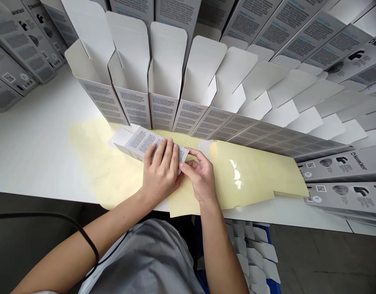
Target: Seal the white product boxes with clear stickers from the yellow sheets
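Observation:
A small printed carton (138, 141) lies on its side on a pale yellow sheet (92, 163), its open flaps pointing left. My left hand (161, 163) lies over the carton with the fingers across its printed top and holds it; that thumb is hidden. At the carton's right end, my right hand (201, 173) grips the end between thumb and curled fingers. What the right fingertips touch behind the end is partly hidden. Just behind stands a row of upright cartons (163, 110) with their top flaps raised.
To the right is a stack of yellow sheets (255, 171) with shiny spots on top. Flat-lying cartons (343, 163) sit at the table's right, and more closed cartons (31, 45) at the left. Below the table edge, a blue crate (272, 281) holds several open cartons. A black cable (53, 215) hangs over my left arm.

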`<state>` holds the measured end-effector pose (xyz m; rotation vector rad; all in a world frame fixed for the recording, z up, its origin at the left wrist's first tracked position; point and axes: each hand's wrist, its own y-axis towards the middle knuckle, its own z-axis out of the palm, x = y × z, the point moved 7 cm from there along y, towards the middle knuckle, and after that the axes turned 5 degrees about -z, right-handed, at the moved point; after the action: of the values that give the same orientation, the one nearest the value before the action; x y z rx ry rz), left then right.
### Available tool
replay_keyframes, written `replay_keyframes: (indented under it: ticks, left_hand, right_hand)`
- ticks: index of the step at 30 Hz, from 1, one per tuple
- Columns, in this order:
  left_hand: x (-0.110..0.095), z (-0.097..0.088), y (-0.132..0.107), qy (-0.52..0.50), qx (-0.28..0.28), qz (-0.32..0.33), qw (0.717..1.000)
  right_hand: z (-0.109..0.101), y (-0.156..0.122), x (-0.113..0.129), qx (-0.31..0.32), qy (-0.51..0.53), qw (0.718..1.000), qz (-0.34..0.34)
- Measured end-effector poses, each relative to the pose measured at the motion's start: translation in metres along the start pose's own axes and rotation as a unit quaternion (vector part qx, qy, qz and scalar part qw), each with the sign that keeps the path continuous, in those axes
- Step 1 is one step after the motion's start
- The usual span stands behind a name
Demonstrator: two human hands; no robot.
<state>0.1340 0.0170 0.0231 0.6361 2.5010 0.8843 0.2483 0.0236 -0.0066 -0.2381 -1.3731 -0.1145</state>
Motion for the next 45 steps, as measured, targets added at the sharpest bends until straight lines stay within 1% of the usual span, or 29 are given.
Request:
replay_keyframes:
  ticks: [3, 6, 8, 10, 12, 14, 19, 24, 26, 28, 34, 37, 39, 41, 45]
  left_hand:
    - [0.000, 0.000, 0.001, 0.004, -0.003, 0.004, 1.000]
    - [-0.002, -0.001, 0.001, 0.015, -0.005, 0.012, 1.000]
    - [-0.003, -0.002, 0.002, 0.025, -0.010, 0.017, 0.999]
    - [-0.003, -0.003, 0.002, 0.035, -0.014, 0.022, 0.999]
    - [-0.003, -0.003, 0.002, 0.039, -0.015, 0.026, 0.999]
    - [-0.003, -0.003, 0.002, 0.040, -0.012, 0.026, 0.999]
    - [-0.003, -0.002, 0.002, 0.045, -0.013, 0.027, 0.999]
    - [-0.003, -0.003, 0.002, 0.036, -0.011, 0.026, 0.999]
    - [-0.003, -0.002, 0.002, 0.037, -0.007, 0.026, 0.999]
    - [-0.004, -0.002, 0.002, 0.041, -0.007, 0.029, 0.999]
    - [-0.005, -0.003, 0.003, 0.047, -0.019, 0.033, 0.998]
    - [-0.005, -0.003, 0.002, 0.051, -0.018, 0.036, 0.998]
    - [-0.005, -0.004, 0.003, 0.057, -0.018, 0.036, 0.998]
    - [-0.005, -0.004, 0.003, 0.062, -0.018, 0.036, 0.997]
    - [-0.005, -0.004, 0.003, 0.065, -0.016, 0.044, 0.997]
  right_hand:
    - [-0.003, 0.004, -0.004, -0.035, 0.009, 0.999, 0.011]
    - [-0.003, 0.007, -0.008, -0.060, 0.025, 0.998, 0.001]
    - [-0.003, 0.007, -0.009, -0.072, 0.054, 0.996, -0.002]
    - [-0.001, 0.006, -0.011, -0.072, 0.104, 0.992, 0.011]
    - [0.002, 0.004, -0.012, -0.060, 0.150, 0.986, 0.030]
    - [0.003, 0.002, -0.012, -0.048, 0.167, 0.984, 0.039]
    - [0.002, 0.001, -0.013, -0.016, 0.166, 0.985, 0.053]
    - [0.003, 0.000, -0.011, 0.043, 0.178, 0.981, 0.063]
    - [0.002, 0.002, -0.014, 0.045, 0.184, 0.980, 0.066]
    - [0.001, 0.005, -0.017, 0.029, 0.188, 0.980, 0.062]
    - [-0.001, 0.015, -0.030, -0.045, 0.185, 0.981, 0.047]
    - [0.000, 0.016, -0.036, -0.084, 0.183, 0.979, 0.046]
    - [0.001, 0.015, -0.037, -0.096, 0.192, 0.976, 0.043]
    - [0.002, 0.013, -0.036, -0.080, 0.196, 0.977, 0.033]
    - [0.003, 0.006, -0.028, -0.004, 0.169, 0.986, 0.014]
